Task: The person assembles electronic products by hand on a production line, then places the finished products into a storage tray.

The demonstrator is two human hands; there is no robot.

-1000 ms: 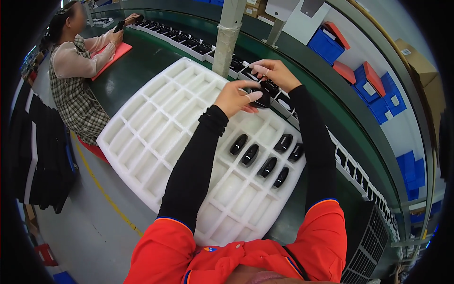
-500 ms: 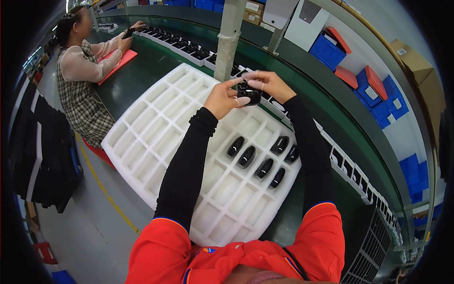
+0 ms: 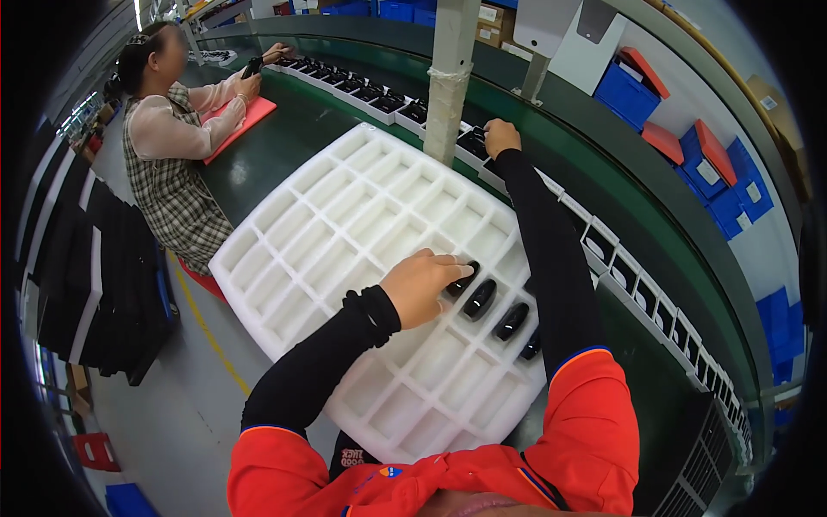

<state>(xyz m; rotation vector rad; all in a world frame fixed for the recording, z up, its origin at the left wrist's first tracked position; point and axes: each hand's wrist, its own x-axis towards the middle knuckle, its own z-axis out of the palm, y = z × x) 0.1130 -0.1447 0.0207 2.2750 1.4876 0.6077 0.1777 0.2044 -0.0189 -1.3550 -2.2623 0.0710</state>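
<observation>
My left hand (image 3: 422,289) is over a white foam tray (image 3: 297,215) with rectangular pockets. Its thumb and fingertips close on a glossy black oval piece (image 3: 466,277) in one pocket. More pieces of the same kind, such as a black oval piece (image 3: 480,299), sit in pockets just right of it, some hidden by my right arm. My right hand (image 3: 502,138) reaches to the far side, fingers curled down at a white box tray (image 3: 465,153) with dark parts in it. Whatever those fingers hold is hidden.
A metal post (image 3: 450,86) rises behind the foam tray. White box trays (image 3: 379,114) line the green conveyor. At the left, a co-worker (image 3: 164,129) handles a dark part above a red mat (image 3: 245,129). Blue bins (image 3: 627,95) stand beyond the line.
Both hands were together on a black glossy part above the tray. Now they are apart: my left has come down to the pockets, my right has gone out to the box trays.
</observation>
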